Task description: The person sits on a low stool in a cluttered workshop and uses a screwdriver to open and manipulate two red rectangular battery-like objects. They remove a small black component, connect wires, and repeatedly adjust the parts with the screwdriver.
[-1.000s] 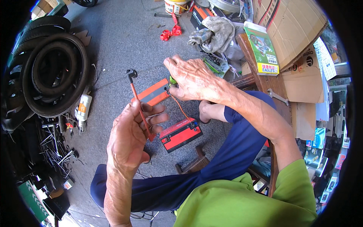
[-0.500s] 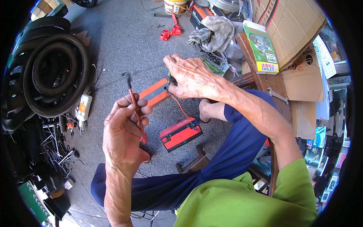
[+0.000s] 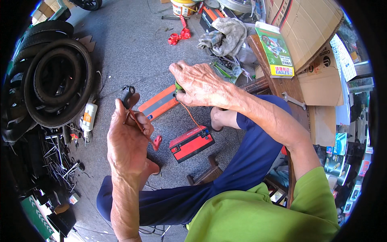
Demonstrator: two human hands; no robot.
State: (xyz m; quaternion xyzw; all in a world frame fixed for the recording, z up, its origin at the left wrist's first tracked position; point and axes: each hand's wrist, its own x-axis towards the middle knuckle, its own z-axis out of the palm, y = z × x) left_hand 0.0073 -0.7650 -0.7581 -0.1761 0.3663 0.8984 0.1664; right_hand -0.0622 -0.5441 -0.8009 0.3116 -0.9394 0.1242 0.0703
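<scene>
My left hand is closed around a short red cable with a black connector at its top and a red end piece below. My right hand grips a green-handled tool, mostly hidden by the fingers, at the right end of a long orange battery with a grey stripe. An orange wire runs from beside that hand down to a red battery with black edges, lying on the speckled floor between my legs.
Tyres, a white bottle and scattered metal parts lie left. A wooden bench with a wrench, a green box and cardboard stands right. Grey rags, a bucket and red ribbon lie beyond.
My left hand has moved left and up, and its fingers have curled further round the red cable, whose black end now leans further left. My right hand has shifted slightly left.
</scene>
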